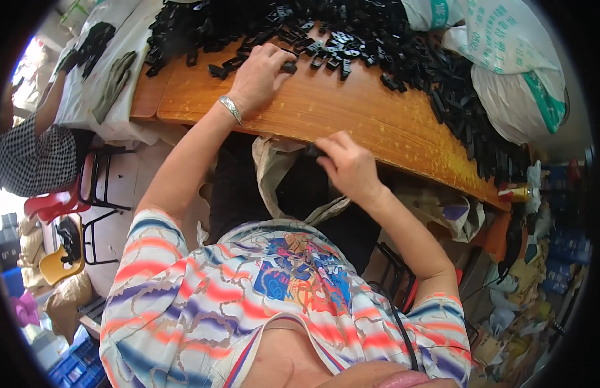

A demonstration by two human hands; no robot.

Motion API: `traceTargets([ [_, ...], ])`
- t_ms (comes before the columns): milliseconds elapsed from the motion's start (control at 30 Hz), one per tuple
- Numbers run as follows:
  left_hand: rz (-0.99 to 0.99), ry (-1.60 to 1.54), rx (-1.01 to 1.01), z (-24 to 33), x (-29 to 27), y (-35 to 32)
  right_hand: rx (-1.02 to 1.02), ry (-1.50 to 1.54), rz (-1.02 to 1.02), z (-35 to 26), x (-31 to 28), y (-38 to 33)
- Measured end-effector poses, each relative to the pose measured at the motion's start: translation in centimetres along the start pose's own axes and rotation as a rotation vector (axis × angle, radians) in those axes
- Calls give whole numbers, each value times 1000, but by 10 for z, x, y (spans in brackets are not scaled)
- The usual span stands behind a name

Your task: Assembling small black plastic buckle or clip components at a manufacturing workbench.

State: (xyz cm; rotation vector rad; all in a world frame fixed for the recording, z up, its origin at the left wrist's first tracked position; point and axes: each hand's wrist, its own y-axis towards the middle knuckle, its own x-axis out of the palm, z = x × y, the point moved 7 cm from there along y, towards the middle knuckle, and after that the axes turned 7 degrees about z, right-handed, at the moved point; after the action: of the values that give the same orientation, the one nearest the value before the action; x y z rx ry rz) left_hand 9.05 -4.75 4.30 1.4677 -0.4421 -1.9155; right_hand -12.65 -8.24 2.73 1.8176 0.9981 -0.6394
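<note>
My left hand point(256, 81), a silver bracelet at its wrist, is over the wooden tabletop. Its fingers are closed on a small black plastic part point(289, 66) beside the near edge of a big heap of similar black parts point(339, 48). Just off the table's front edge, my right hand point(352, 169) pinches another small black plastic part point(312, 150). Below that hand, an open beige sack point(267, 178) hangs at the table edge over my lap. Its contents are too dark to make out.
The wooden table point(300, 110) has worn edges. White woven sacks point(513, 71) stand at its far right. To the left, a grey glove point(116, 87) lies on a covered table, where another person in a checked garment point(38, 155) works. Chairs, boxes and scraps crowd the floor.
</note>
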Motion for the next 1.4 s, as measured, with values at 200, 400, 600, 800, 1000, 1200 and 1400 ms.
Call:
traceTargets([
  [200,-24,14,-12,-13,22,7,58,-34,79,50,-27,18],
  [400,-36,-24,-1,3,29,8,250,-386,223,157,-69,66],
  [600,-80,-172,-58,21,32,8,342,-589,-20,175,-49,88],
  [800,-18,-232,130,46,36,-8,286,3,191,137,-37,64],
  [1000,-94,-231,172,53,34,-13,69,-87,314,112,-49,27],
  [1200,32,-262,20,41,18,-15,457,-104,165,115,-46,37],
  [1400,-37,-146,-26,29,37,-15,406,-338,109,131,-29,58],
])
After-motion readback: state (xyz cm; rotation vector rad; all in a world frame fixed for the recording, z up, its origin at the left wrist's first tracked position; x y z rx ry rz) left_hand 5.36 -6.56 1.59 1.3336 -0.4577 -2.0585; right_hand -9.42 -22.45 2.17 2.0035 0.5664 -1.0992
